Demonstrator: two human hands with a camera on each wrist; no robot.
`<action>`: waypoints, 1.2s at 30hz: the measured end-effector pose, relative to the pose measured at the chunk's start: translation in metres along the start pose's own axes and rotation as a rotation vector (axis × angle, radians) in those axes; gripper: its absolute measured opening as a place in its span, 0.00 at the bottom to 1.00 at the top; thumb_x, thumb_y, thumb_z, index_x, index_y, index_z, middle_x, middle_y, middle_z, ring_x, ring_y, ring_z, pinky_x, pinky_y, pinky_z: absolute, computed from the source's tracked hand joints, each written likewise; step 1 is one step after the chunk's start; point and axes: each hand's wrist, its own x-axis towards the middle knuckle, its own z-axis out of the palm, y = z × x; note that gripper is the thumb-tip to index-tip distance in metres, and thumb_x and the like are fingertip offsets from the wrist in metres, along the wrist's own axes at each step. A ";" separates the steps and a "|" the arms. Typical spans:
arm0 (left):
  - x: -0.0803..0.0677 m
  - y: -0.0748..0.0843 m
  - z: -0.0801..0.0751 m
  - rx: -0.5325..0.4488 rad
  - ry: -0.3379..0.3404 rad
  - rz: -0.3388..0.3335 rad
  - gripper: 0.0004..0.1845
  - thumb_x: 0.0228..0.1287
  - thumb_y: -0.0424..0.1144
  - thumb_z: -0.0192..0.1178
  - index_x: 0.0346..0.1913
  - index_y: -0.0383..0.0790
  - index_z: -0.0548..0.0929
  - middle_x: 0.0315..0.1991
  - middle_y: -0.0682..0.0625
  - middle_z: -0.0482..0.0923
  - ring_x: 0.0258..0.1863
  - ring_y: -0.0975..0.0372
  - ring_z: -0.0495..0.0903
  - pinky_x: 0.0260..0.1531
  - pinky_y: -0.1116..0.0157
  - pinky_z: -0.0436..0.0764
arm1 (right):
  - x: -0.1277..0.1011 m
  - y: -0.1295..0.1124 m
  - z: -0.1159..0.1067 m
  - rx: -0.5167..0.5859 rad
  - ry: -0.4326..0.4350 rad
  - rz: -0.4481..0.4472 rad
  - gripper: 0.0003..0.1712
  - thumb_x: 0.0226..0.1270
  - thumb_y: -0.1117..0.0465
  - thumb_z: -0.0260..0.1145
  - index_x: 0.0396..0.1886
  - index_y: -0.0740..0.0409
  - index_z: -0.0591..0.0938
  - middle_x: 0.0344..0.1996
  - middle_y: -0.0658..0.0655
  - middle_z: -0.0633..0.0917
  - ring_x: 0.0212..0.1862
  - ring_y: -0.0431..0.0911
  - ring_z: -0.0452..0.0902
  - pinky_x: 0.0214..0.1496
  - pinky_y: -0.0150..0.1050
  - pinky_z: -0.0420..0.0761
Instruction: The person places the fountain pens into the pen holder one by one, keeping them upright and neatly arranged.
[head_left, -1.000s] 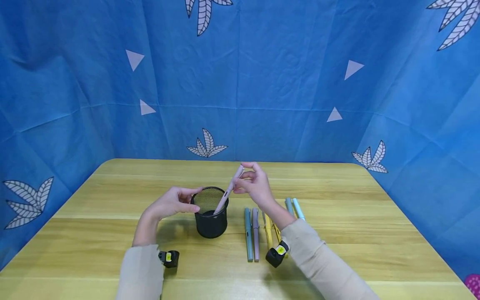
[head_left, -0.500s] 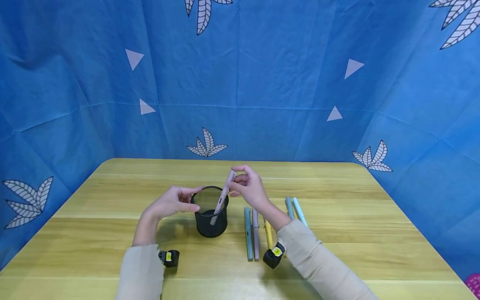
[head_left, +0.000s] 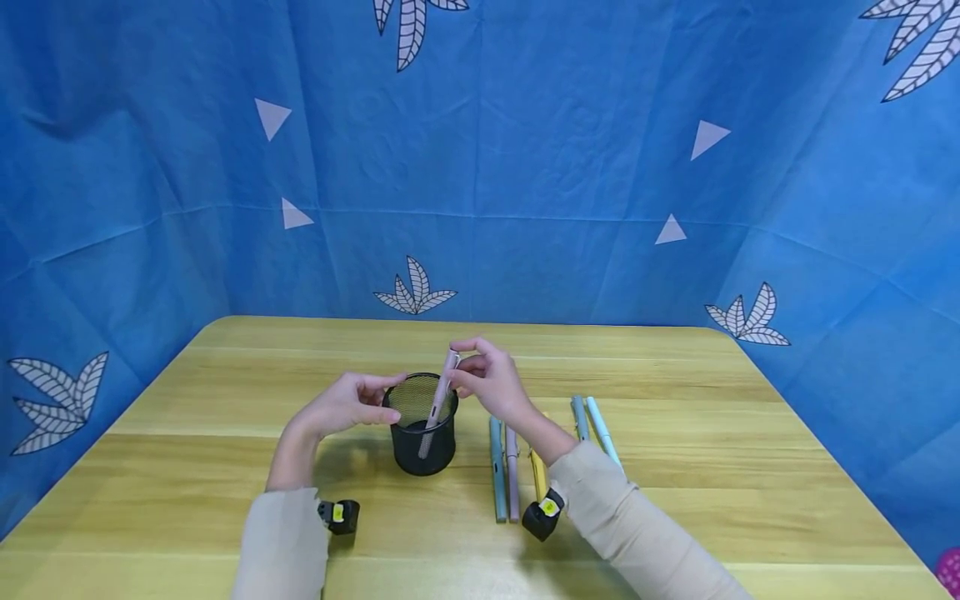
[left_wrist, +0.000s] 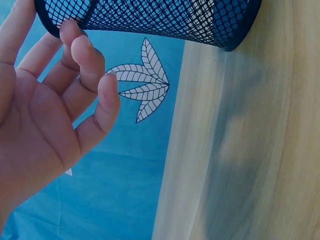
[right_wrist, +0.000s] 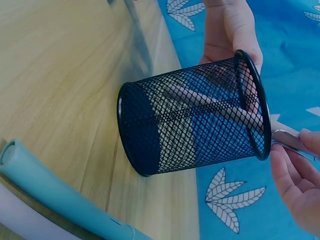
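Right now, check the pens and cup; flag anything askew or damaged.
Nothing stands out. The black mesh cup stands upright; the pale pink pen leans inside it, held by the right hand. The other pens lie on the table, though the right sleeve partly hides some.

Cup (right_wrist: 192, 127): blk metal mesh; pen (head_left: 439, 396): smooth plastic; tbl (head_left: 225, 400): semi-gloss wood-grain; backdrop (head_left: 570, 167): creased cloth.

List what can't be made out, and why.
Head: lower end of the slim pale-blue pen, behind the beige cloth right sleeve.
Head: lower end of the slim yellow pen, behind the boxy black wrist camera.
Left wrist: part of the cylindrical black mesh cup, cut by the top edge.
Right wrist: part of the right hand, cut by the right edge.
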 end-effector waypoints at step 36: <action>0.000 -0.003 0.000 -0.016 -0.003 0.009 0.31 0.54 0.33 0.63 0.61 0.33 0.66 0.18 0.51 0.62 0.18 0.63 0.62 0.19 0.70 0.64 | 0.000 0.009 0.004 -0.347 -0.092 -0.055 0.19 0.63 0.66 0.58 0.54 0.63 0.75 0.42 0.59 0.80 0.41 0.49 0.74 0.36 0.36 0.74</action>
